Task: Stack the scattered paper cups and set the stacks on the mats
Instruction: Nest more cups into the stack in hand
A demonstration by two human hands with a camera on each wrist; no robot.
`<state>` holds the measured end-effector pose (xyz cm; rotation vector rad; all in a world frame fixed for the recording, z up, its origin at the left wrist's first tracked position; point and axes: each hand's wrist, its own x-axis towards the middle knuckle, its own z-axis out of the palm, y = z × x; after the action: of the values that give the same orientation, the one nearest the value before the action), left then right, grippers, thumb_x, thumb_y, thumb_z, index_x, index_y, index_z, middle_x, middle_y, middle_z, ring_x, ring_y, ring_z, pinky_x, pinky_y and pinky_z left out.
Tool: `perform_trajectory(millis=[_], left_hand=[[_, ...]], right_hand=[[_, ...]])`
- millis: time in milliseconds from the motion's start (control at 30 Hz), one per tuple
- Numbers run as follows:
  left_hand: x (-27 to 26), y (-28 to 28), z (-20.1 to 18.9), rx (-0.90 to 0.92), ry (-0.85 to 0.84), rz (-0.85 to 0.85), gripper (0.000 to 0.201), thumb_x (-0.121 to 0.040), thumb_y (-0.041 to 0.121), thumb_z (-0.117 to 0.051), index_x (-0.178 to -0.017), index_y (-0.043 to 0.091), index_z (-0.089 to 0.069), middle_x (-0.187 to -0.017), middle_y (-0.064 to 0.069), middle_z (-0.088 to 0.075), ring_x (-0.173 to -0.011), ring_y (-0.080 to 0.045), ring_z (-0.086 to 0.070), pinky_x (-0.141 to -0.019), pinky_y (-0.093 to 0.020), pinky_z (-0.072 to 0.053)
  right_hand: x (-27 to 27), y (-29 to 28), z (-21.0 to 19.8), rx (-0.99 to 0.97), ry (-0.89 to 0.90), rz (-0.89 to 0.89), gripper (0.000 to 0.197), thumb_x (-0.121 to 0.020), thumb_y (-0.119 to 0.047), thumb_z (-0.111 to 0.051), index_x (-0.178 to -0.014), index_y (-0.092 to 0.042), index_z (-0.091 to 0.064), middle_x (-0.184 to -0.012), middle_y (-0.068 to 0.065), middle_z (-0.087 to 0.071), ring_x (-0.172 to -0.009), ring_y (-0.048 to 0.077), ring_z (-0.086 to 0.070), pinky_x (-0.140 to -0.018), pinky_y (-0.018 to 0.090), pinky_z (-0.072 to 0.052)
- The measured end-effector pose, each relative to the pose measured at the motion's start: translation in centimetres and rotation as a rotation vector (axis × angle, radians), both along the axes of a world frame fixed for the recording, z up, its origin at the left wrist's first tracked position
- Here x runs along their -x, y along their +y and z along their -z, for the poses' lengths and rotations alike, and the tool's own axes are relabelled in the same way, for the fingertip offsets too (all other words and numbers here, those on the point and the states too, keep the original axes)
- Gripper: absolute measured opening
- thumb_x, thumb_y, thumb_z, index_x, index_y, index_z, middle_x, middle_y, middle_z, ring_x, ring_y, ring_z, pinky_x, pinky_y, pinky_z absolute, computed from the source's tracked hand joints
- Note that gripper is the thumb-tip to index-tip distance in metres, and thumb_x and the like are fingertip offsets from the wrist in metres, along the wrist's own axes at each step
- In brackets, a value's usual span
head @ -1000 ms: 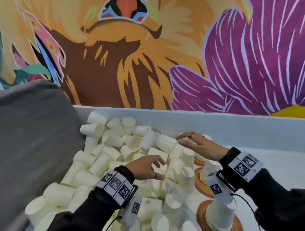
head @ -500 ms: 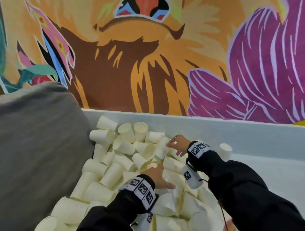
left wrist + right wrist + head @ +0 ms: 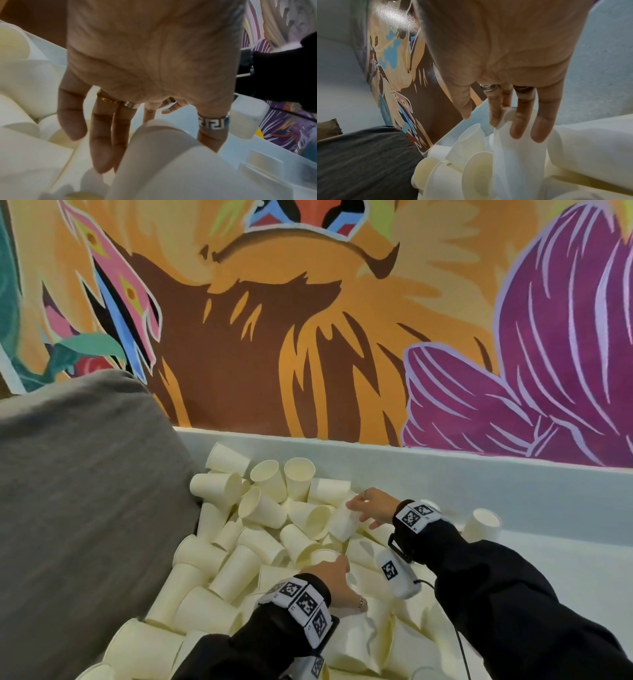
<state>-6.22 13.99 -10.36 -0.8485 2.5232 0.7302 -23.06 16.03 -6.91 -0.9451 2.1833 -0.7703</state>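
In the lower middle of the frame: paper cups (image 3: 260, 546), heaped loose on the bench. Light, thin-walled, easily crushed; take by the sidewall. Right hand (image 3: 371, 507) grasps one cup (image 3: 342, 522); left hand (image 3: 337, 583) released, fingers straight.

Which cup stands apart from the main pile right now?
The lone paper cup on the white surface to the right of the right hand, near the back wall. Every other cup lies heaped in the pile between the grey cushion and the hands.
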Motion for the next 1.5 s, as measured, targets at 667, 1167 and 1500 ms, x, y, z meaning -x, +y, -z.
perform_trajectory(millis=[667,1167,1500], left_hand=[[-7.5,-5.8,-7.1,-0.474,0.954,-0.525,0.029,-0.084,0.03,-0.068,-0.102,0.008,-0.063,-0.091,-0.007,-0.06,-0.066,-0.019,-0.057,-0.06,-0.026,-0.049],[-13.8,-9.1,-10.5,-0.788,1.367,-0.686,0.03,-0.088,0.022,-0.062,-0.111,0.004,-0.053,-0.104,-0.01,-0.056,-0.087,-0.024,-0.059,-0.069,-0.034,-0.056],[-17.1,-11.0,-9.0,-0.573,1.103,-0.378,0.068,-0.072,0.007,-0.079,-0.126,0.031,-0.046,-0.108,-0.009,-0.063,-0.084,-0.014,-0.066,-0.068,-0.028,-0.058]], right_hand=[[-5.7,3.9,-7.9,0.906,0.085,0.247,0.012,-0.095,-0.024,-0.05,-0.106,-0.019,-0.051,-0.113,0.009,-0.054,-0.103,0.022,-0.054,-0.085,0.037,-0.05],[-16.7,0.2,-9.0,0.966,0.102,0.024,0.006,-0.096,-0.023,-0.048,-0.102,-0.023,-0.05,-0.103,-0.001,-0.054,-0.088,0.006,-0.051,-0.076,0.018,-0.043],[-20.9,-3.0,-7.7,0.915,0.107,-0.218,0.019,-0.082,-0.056,-0.045,-0.084,-0.038,-0.053,-0.09,0.001,-0.057,-0.092,0.023,-0.053,-0.083,0.032,-0.043]])
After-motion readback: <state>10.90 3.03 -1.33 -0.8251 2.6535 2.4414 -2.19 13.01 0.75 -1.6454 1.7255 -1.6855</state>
